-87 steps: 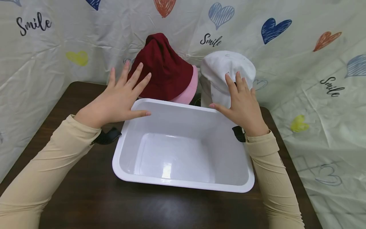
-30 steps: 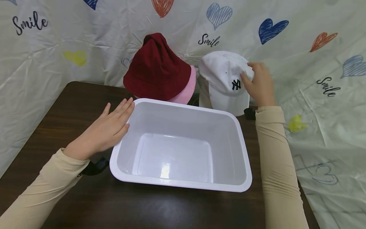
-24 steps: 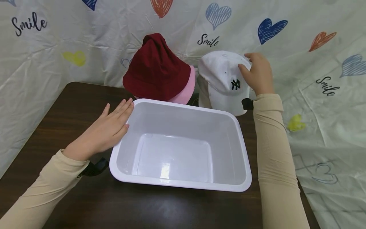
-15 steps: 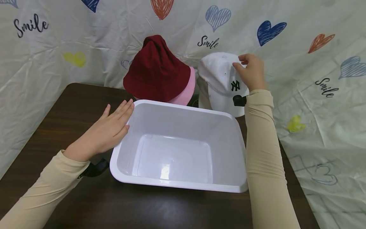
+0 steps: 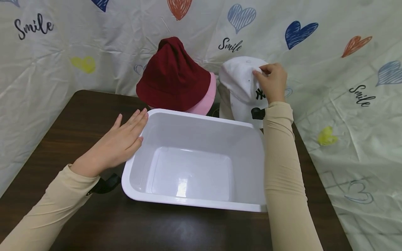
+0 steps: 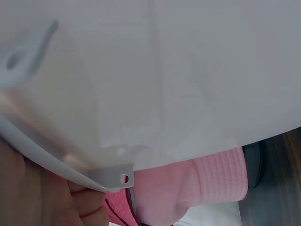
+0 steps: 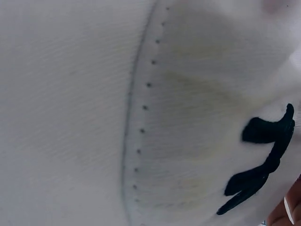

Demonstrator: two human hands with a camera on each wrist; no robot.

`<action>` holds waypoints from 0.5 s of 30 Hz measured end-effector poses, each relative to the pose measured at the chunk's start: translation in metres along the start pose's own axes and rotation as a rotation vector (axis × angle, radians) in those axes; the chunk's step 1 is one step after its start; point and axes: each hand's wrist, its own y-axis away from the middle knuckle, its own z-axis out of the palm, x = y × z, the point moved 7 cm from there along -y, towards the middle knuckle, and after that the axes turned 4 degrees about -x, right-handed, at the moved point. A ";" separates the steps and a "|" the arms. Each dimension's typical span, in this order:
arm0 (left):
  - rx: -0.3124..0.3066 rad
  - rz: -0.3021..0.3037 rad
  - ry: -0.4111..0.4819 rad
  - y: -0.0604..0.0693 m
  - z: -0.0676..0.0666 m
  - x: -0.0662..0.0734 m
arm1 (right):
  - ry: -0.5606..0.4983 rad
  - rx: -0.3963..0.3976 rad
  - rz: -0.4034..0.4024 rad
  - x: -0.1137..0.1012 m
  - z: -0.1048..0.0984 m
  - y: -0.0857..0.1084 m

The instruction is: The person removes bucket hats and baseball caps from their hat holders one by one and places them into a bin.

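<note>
A white baseball cap (image 5: 240, 80) with a black NY emblem stands behind the white plastic basin (image 5: 194, 204) in the head view. My right hand (image 5: 272, 82) pinches the right side of its crown between thumb and curled fingers. Up close in the right wrist view, the cap's cloth (image 7: 75, 103) and part of the emblem fill the picture. My left hand (image 5: 113, 144) lies with straight fingers along the basin's left rim. From the left wrist, the basin's outer wall (image 6: 197, 80) shows, and fingers (image 6: 89, 202) touch below its rim.
Left of the cap stands a dark red bucket hat (image 5: 176, 80) on top of a pink hat (image 5: 205, 101). They all stand on a dark wooden table (image 5: 84, 122). Behind hangs a white cloth (image 5: 119, 31) printed with hearts and "Smile".
My left hand has come down onto the basin's rim. The right hand has gone to the cap's right side, then moved left over the crown, its thumb and fingers closing on the cloth.
</note>
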 end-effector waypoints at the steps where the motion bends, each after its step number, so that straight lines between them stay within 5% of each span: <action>1: -0.002 -0.001 0.003 0.000 0.000 0.000 | 0.003 0.004 0.003 0.000 0.000 0.000; 15: -0.006 -0.006 0.021 0.001 0.001 0.000 | -0.074 0.032 0.053 0.007 -0.002 0.002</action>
